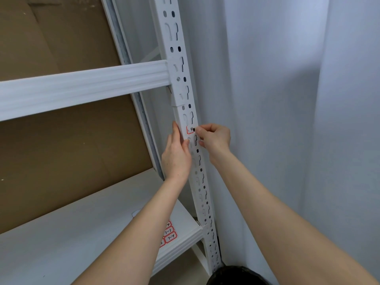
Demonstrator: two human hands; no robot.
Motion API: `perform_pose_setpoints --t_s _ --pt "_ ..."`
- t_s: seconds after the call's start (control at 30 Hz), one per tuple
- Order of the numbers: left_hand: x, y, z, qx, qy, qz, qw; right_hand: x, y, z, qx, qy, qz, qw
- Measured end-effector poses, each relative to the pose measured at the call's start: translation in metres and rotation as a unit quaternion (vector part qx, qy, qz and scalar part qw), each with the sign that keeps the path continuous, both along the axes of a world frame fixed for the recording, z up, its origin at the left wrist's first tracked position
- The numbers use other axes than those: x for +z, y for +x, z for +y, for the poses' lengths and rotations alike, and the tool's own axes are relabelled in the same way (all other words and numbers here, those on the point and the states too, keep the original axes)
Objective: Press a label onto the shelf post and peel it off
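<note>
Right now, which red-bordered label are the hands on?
The label on the upright post, pinched by the right hand; the other labels lie on the shelf below.

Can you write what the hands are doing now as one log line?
left hand: rests on upright post | right hand: pinches red-edged label on post

A white beam [82,87] runs across the rack. Brown cardboard [61,140] stands behind it. A white shelf [72,233] below has a sticker sheet [169,233] on it. A white curtain [287,99] hangs beside.
</note>
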State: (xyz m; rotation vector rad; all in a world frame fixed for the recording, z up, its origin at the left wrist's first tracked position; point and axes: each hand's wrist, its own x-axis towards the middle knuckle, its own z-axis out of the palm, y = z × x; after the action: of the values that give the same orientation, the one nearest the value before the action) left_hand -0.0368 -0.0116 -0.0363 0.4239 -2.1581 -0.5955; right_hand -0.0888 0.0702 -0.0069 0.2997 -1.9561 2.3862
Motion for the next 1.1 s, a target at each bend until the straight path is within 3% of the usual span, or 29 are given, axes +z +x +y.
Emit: perform_pose_setpoints --t_s 0.4,0.63,0.9,1.1 --pt "0.001 0.001 0.001 -0.004 0.002 0.004 1.0 0.0 0.006 0.006 -0.05 0.07 0.045 0.995" --pt "0.001 0.0 0.0 -0.004 -0.004 0.004 1.0 0.001 0.009 0.005 -0.048 0.059 0.036 0.996" --pt "0.002 0.0 0.002 0.005 -0.004 0.01 1.0 0.006 0.011 0.004 -0.088 0.151 0.076 0.982" --pt "0.002 0.0 0.0 -0.007 0.008 0.01 1.0 0.001 0.008 0.004 -0.066 0.089 0.045 0.993"
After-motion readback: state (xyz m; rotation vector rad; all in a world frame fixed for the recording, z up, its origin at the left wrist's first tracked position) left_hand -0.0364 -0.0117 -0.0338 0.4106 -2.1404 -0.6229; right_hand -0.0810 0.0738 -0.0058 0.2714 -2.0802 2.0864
